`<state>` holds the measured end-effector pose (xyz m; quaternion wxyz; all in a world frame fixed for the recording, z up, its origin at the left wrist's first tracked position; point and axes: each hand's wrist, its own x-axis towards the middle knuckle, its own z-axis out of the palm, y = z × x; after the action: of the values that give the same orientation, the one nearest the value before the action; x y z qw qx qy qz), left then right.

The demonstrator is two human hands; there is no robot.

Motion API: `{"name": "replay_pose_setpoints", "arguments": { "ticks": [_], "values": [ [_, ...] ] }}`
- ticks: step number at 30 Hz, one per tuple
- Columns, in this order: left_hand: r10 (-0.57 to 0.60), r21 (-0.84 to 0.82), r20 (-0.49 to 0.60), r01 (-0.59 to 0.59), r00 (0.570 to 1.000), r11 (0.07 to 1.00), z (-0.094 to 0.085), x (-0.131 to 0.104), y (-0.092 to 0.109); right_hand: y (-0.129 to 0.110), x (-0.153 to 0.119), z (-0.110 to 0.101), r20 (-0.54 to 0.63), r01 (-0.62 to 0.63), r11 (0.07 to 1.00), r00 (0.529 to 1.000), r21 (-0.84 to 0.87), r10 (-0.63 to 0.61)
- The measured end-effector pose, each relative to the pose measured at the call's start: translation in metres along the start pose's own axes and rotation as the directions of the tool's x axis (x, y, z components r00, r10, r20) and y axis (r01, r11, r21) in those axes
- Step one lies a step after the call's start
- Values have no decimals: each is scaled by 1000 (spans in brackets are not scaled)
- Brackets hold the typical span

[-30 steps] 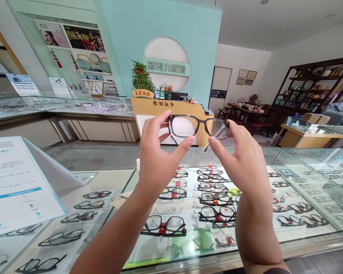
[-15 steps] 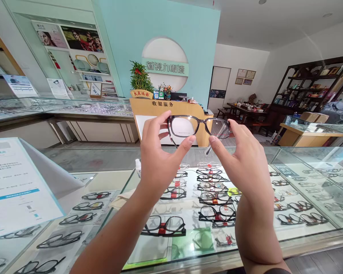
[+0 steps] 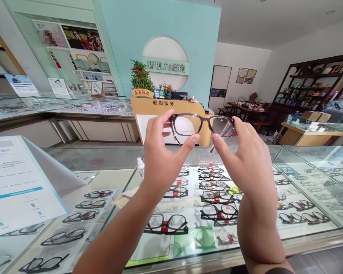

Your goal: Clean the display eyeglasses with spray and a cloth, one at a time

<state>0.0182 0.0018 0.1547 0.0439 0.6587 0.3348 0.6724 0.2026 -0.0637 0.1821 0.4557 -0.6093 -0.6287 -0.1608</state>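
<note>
A pair of dark-framed eyeglasses (image 3: 205, 118) is held up above the glass display case, its front seen nearly level and small print on one lens. My left hand (image 3: 167, 148) grips the left end of the frame between thumb and fingers. At the other end, my right hand (image 3: 240, 148) pinches the right rim the same way. One temple arm slants down beneath the right lens; the other shows partly behind my left fingers. Below my hands, rows of eyeglasses (image 3: 218, 211) with red tags lie in the case.
A paper sign (image 3: 20, 182) stands at the left on the counter. A white bottle (image 3: 140, 167) and a beige cloth (image 3: 125, 198) are by my left forearm. Beyond are a wooden cashier desk (image 3: 168, 108), a potted plant (image 3: 141, 76) and a dark shelf (image 3: 311, 83).
Both hands and the eyeglasses have shifted slightly to the right in the view. The background has also drifted a little right. Both grips stay the same.
</note>
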Motion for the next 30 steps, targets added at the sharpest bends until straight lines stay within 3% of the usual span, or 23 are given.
{"name": "replay_pose_setpoints", "arguments": {
  "ticks": [11,19,30],
  "values": [
    [28,15,-15,-27,1000,1000,0,0,1,-2,0,0,7,8,1000,1000,20,-8],
    [102,60,-47,-99,994,993,-1,-2,5,-1,3,1,80,-44,998,996,46,41],
    [5,-34,42,-4,999,999,-12,12,-8,2,0,3,-4,34,995,999,90,-34]
  ]
}}
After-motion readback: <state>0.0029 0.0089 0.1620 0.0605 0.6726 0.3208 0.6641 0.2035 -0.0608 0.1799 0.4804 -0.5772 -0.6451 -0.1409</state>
